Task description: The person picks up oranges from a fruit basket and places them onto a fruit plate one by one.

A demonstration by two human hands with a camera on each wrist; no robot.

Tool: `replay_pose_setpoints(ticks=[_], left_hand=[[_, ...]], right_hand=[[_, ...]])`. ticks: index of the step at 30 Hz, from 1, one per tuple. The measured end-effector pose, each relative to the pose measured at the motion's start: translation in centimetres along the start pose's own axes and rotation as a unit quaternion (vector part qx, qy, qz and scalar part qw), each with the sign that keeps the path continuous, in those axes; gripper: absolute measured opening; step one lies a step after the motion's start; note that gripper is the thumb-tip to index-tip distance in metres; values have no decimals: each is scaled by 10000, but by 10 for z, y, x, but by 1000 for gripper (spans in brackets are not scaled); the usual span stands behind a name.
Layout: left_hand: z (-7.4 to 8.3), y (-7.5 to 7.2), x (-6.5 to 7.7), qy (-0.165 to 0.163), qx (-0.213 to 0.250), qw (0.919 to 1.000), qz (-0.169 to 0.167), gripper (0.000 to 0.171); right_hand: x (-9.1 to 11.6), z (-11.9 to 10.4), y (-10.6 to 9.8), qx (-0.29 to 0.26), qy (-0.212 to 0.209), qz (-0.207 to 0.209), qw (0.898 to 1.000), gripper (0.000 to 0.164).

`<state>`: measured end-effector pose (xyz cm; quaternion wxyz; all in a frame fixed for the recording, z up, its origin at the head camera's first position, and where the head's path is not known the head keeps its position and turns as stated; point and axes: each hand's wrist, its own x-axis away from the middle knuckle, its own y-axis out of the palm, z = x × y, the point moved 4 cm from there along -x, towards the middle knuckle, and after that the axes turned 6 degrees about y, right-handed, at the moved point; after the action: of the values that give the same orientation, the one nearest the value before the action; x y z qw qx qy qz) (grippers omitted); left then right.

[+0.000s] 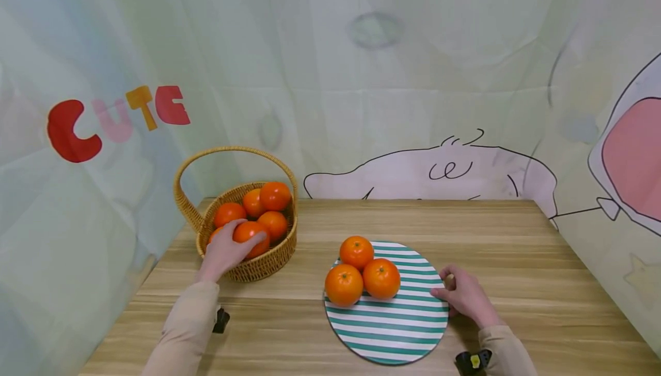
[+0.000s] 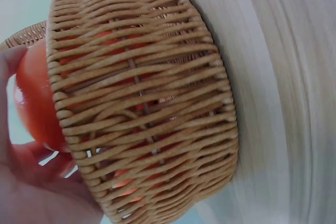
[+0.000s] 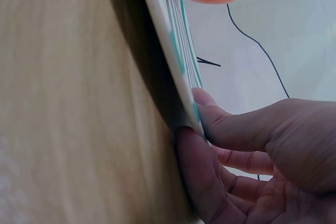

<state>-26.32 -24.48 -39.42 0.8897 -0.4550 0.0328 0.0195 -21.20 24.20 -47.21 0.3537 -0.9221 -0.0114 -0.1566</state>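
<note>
At the left stands a wicker basket (image 1: 263, 266) with a tall handle and several oranges inside. My left hand (image 1: 227, 251) grips one orange (image 1: 251, 238) at the basket's near side, thumb and fingers round it. In the left wrist view that orange (image 2: 35, 95) bulges over the woven rim, and the basket wall hides its lower part. A round plate (image 1: 395, 330) with green and white stripes lies right of the basket, bearing three oranges (image 1: 382, 279) on its far left part. My right hand (image 1: 465, 294) pinches the plate's right edge, thumb on top and a finger beneath.
The wooden table (image 1: 289, 330) carries both basket and plate. Behind it and at the sides hang printed cloths (image 1: 330, 106), with a cartoon drawing at the back. The basket's arched handle (image 1: 234, 148) rises above the fruit near the left hand.
</note>
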Motion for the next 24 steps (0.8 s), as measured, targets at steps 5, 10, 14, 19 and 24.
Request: replay_pose_setpoints(ticks=[5, 10, 14, 19, 24], left_hand=[[-2, -1, 2, -100, 593, 9981, 163, 85], [0, -3, 4, -24, 1011, 9948, 149, 80], [2, -4, 7, 21, 1200, 9927, 68, 79], [6, -2, 10, 241, 1328, 9908, 122, 81], [14, 0, 13, 809, 1282, 9878, 369, 77]], right_hand=[[1, 0, 0, -24, 0, 2, 10000, 39], [1, -1, 0, -23, -16, 15, 10000, 38], [0, 0, 1, -11, -23, 36, 10000, 38], [-1, 2, 2, -7, -18, 69, 10000, 36], [-1, 2, 1, 3, -24, 53, 10000, 36]])
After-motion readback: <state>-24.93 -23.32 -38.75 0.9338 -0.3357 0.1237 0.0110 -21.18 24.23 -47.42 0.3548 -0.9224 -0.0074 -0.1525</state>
